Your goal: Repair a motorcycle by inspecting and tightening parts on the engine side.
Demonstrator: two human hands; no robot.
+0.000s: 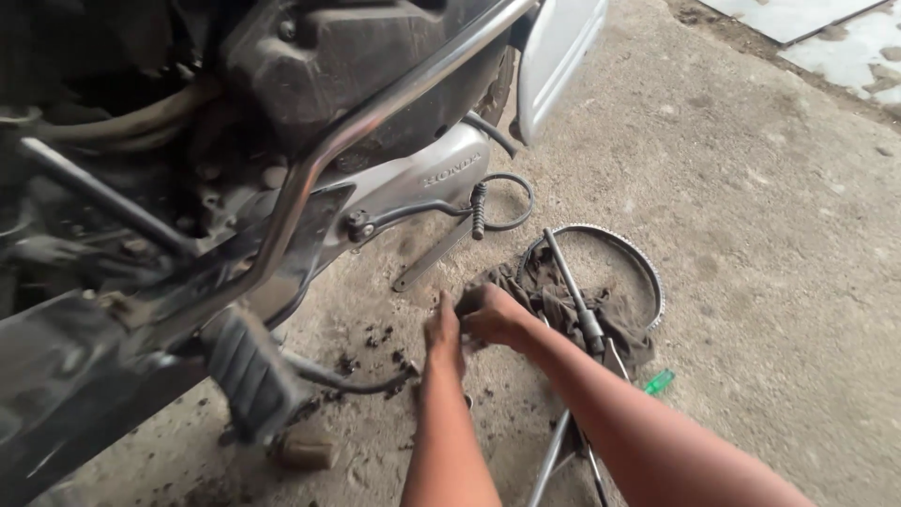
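Note:
My left hand (pixel 443 333) and my right hand (pixel 495 314) meet close together just above the dirty concrete floor, beside a dark greasy rag (pixel 535 282). My right hand's fingers are curled at the rag's near edge; whether they grip it or some small part I cannot tell. My left hand's fingers point up and look closed, its palm hidden. A motorcycle engine case (pixel 413 178) with its kick lever (pixel 474 211) sits just beyond the hands.
A toothed metal ring (pixel 648 272) lies on the floor around the rag, with a long socket wrench (pixel 572 291) across it. A green-handled tool (pixel 659 381) lies nearby. A footrest (pixel 249 371) and chrome guard bar (pixel 375 113) stand at left. Dirt clumps dot the floor.

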